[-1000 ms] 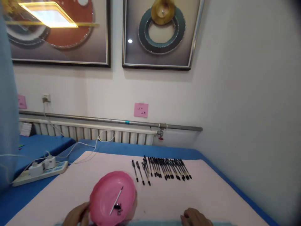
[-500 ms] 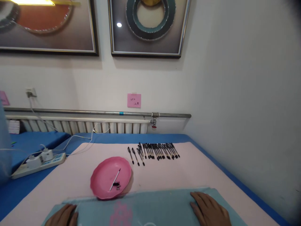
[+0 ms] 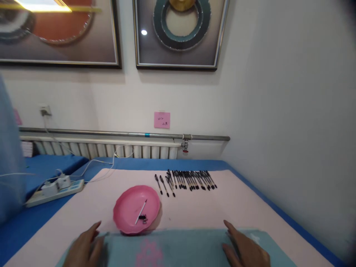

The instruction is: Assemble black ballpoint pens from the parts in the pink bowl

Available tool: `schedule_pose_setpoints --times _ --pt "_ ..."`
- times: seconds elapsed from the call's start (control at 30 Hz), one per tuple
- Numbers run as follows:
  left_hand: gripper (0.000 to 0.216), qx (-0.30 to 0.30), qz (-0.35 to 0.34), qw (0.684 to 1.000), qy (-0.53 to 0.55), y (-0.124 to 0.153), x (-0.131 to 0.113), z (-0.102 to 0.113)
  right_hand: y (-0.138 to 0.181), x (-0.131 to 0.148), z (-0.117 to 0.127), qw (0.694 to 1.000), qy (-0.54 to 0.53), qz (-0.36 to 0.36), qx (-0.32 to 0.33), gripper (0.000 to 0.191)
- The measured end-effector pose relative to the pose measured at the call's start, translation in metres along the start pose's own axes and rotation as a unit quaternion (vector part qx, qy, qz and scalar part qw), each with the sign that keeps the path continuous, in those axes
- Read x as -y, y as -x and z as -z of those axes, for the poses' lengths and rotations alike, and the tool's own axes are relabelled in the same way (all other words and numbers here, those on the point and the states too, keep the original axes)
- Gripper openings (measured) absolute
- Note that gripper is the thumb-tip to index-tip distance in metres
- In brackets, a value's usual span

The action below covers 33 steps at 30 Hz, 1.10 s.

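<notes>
A glossy white power strip [image 3: 58, 193] lay off the left edge of the pink sheet [image 3: 236, 207]. The left hand [image 3: 82, 246], thumb and forefinger parted, was at the flat teal cloth [image 3: 189, 244] along the sheet's near edge. By the cloth's far edge sat a round, scalloped pink plate [image 3: 125, 207]; slim black pens [image 3: 186, 180] rowed the sheet's far edge. The right hand [image 3: 247, 248], fingers apart, was by the cloth's right corner.

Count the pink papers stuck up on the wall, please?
2. One pink paper is above the metal pipe, below the right framed picture; a second paper is at far left, partly behind a blurred blue shape. It could hide more.
</notes>
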<state>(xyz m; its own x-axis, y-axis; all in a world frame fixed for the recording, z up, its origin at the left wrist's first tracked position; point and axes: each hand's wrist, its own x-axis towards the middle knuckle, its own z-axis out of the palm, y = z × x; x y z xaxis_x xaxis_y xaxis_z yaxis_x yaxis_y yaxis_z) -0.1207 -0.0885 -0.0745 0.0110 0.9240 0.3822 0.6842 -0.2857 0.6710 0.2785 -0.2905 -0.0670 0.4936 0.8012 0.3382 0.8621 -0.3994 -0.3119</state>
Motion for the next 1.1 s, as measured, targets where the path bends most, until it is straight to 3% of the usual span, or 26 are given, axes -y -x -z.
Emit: schedule_pose_setpoints --times 0.1,0.27,0.33,0.4,0.5,0.6,0.73,1.1 --pt "0.067 0.067 0.027 0.993 0.094 -0.006 -0.053 0.005 -0.018 0.035 0.009 0.994 -0.105 0.002 -0.021 0.054" --pt "0.077 0.036 -0.024 0.981 0.19 -0.022 -0.13 0.03 -0.052 0.102 0.063 0.972 -0.173 0.059 -0.15 0.059" --pt "0.08 0.03 -0.051 0.969 0.24 -0.029 -0.15 0.045 -0.061 0.123 0.087 0.961 -0.174 0.072 -0.201 0.06" --pt "0.082 -0.013 -0.077 0.952 0.295 -0.036 -0.166 0.056 -0.067 0.14 0.107 0.947 -0.18 0.084 -0.25 0.06" --pt "0.086 -0.074 -0.113 0.927 0.351 -0.051 -0.18 0.061 -0.079 0.159 0.12 0.921 -0.189 0.14 -0.311 0.065" --pt "0.089 -0.087 -0.127 0.914 0.374 -0.068 -0.183 0.052 -0.095 0.172 0.113 0.897 -0.199 0.184 -0.349 0.063" --pt "0.083 -0.062 -0.092 0.925 0.363 -0.087 -0.178 0.028 -0.122 0.183 0.086 0.887 -0.22 0.201 -0.353 0.059" --pt "0.086 -0.033 -0.007 0.942 0.334 -0.128 -0.143 -0.041 -0.181 0.187 0.006 0.9 -0.325 0.129 -0.258 0.041"
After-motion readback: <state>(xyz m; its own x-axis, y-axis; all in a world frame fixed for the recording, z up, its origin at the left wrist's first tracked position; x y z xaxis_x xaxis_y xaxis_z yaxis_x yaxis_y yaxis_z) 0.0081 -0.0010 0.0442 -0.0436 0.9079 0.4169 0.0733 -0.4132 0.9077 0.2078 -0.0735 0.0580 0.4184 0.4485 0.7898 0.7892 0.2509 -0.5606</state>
